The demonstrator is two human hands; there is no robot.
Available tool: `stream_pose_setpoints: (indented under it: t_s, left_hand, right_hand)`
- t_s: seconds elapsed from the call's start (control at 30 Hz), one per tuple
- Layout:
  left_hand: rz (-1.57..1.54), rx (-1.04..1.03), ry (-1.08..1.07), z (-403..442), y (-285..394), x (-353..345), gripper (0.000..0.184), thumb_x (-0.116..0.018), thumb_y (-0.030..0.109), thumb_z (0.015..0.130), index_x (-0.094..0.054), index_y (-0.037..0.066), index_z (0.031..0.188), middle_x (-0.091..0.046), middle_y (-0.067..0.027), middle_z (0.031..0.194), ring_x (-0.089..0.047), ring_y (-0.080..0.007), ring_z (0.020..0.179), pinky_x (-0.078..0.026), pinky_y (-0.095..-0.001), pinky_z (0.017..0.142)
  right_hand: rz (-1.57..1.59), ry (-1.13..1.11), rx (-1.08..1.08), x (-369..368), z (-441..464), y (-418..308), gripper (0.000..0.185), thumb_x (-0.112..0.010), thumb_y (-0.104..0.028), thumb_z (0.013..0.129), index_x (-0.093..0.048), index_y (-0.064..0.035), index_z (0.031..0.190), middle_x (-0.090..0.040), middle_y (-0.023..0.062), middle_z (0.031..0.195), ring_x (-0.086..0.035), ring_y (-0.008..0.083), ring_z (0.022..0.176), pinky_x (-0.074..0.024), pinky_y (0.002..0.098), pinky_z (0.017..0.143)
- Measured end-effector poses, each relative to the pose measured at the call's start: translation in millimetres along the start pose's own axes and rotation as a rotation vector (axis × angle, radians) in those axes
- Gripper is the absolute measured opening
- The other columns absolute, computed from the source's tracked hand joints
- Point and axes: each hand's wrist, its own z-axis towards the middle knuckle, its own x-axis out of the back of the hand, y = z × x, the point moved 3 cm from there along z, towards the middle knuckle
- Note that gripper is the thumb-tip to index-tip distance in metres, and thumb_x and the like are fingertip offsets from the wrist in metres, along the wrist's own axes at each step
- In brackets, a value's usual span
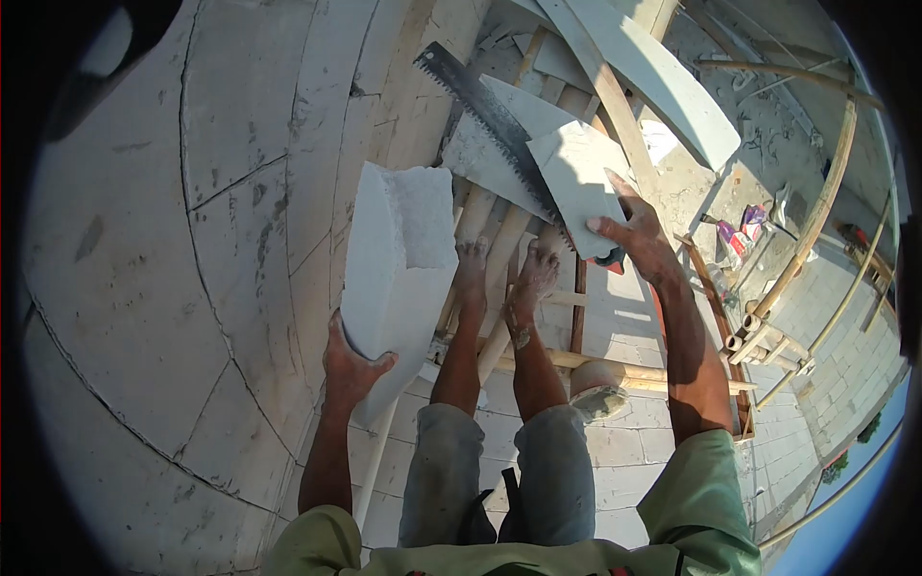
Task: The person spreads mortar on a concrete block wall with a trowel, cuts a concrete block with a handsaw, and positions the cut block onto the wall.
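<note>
A large white block (399, 254) with a notch cut in its upper right side stands against the wall, and my left hand (353, 363) grips its lower left edge. On the right, my right hand (629, 230) holds a smaller white block piece (579, 178), thumb and fingers at its right edge. A toothed saw (490, 113) lies diagonally beside that piece, its red and black handle (607, 259) partly hidden below my right hand. Another flat white slab (480, 144) lies under the saw blade.
A block wall (230, 211) with cracked joints rises on the left. Bamboo poles (499, 240) lie under my bare feet. Long white boards (663, 86) extend at the top. A round container (597, 392), colourful bags (741, 230) and bamboo railing (826, 192) are lower down and right.
</note>
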Motion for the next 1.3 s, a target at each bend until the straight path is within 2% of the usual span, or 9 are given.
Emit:
stream_pose_setpoints:
  t_s: [0.1,0.13,0.37,0.67,0.83,1.03,1.07,1.17,1.3]
  left_hand:
    - [-0.008,-0.007,0.021,2.5,-5.5,-0.5,0.107,-0.088,0.014,0.056,-0.024,-0.004,0.139,-0.050,-0.0234,0.124,-0.053,-0.0351,0.114,-0.043,-0.0432,0.099]
    - [-0.032,-0.001,0.032,4.3,-5.7,-0.1,0.107,-0.088,0.014,0.056,-0.024,-0.004,0.139,-0.049,-0.0232,0.124,-0.053,-0.0347,0.114,-0.043,-0.0431,0.100]
    - [-0.095,-0.033,0.063,13.8,-6.3,2.5,0.107,-0.088,0.013,0.055,-0.024,-0.003,0.140,-0.047,-0.0205,0.125,-0.050,-0.0316,0.115,-0.041,-0.0428,0.101]
    - [-0.005,-0.075,0.093,23.6,-7.0,10.4,0.112,-0.090,0.021,0.053,-0.023,-0.003,0.141,-0.045,-0.0184,0.124,-0.046,-0.0306,0.116,-0.039,-0.0445,0.102]
    - [0.021,-0.071,0.090,22.2,-9.3,15.6,0.113,-0.090,0.022,0.053,-0.023,-0.002,0.141,-0.042,-0.0185,0.126,-0.044,-0.0309,0.118,-0.038,-0.0455,0.102]
    - [-0.039,-0.115,0.076,17.5,3.0,15.0,0.112,-0.089,0.023,0.052,-0.025,-0.004,0.140,-0.042,-0.0192,0.126,-0.046,-0.0315,0.117,-0.039,-0.0455,0.101]
    - [-0.005,-0.115,0.101,14.8,3.9,14.5,0.113,-0.088,0.027,0.051,-0.026,-0.006,0.139,-0.045,-0.0205,0.125,-0.048,-0.0325,0.116,-0.040,-0.0459,0.100]
    - [-0.083,-0.092,0.086,10.3,15.3,14.3,0.108,-0.085,0.016,0.050,-0.027,-0.006,0.139,-0.045,-0.0202,0.125,-0.047,-0.0323,0.116,-0.039,-0.0450,0.102]
    - [-0.081,-0.087,0.071,5.1,17.1,13.1,0.107,-0.084,0.012,0.049,-0.028,-0.005,0.138,-0.045,-0.0203,0.125,-0.047,-0.0327,0.116,-0.039,-0.0452,0.102]
  right_hand:
    - [-0.140,-0.140,-0.052,-39.4,-19.3,43.9,0.107,-0.083,-0.050,0.064,-0.034,-0.0010,0.146,-0.050,0.0222,0.135,-0.051,0.0310,0.122,-0.0407,0.0393,0.102]
    - [-0.124,-0.191,-0.057,-53.6,-24.8,47.2,0.108,-0.085,-0.046,0.064,-0.033,0.0050,0.143,-0.054,0.0235,0.128,-0.054,0.0319,0.119,-0.0422,0.0378,0.100]
    - [-0.063,-0.231,-0.018,-143.9,20.3,164.3,0.108,-0.085,-0.049,0.064,-0.034,0.0057,0.142,-0.051,0.0268,0.133,-0.052,0.0324,0.122,-0.0416,0.0383,0.102]
    - [0.041,-0.027,0.097,-168.3,80.0,216.7,0.100,-0.083,-0.045,0.069,-0.036,0.0033,0.143,-0.052,0.0282,0.128,-0.053,0.0335,0.120,-0.0415,0.0388,0.102]
    - [-0.386,0.296,0.225,-174.5,47.0,199.6,0.075,-0.075,-0.033,0.080,-0.042,0.0001,0.139,-0.045,0.0241,0.128,-0.048,0.0421,0.118,-0.0415,0.0464,0.099]
    - [-0.598,0.419,0.337,-138.2,-23.2,121.9,0.055,-0.069,-0.016,0.082,-0.049,0.0024,0.130,-0.051,0.0238,0.118,-0.051,0.0406,0.107,-0.0429,0.0481,0.091]
    - [-0.694,0.597,0.374,-117.2,-25.5,118.0,0.050,-0.068,-0.016,0.083,-0.050,0.0025,0.125,-0.052,0.0223,0.114,-0.052,0.0389,0.104,-0.0429,0.0475,0.089]
    - [-0.775,0.750,-0.020,-59.1,-26.2,116.8,0.058,-0.070,-0.021,0.082,-0.045,0.0046,0.128,-0.048,0.0228,0.124,-0.048,0.0392,0.115,-0.0398,0.0476,0.096]
    - [-0.802,0.830,-0.047,-51.5,-14.8,136.0,0.067,-0.073,-0.023,0.081,-0.039,0.0081,0.130,-0.048,0.0266,0.119,-0.049,0.0442,0.113,-0.0417,0.0495,0.095]
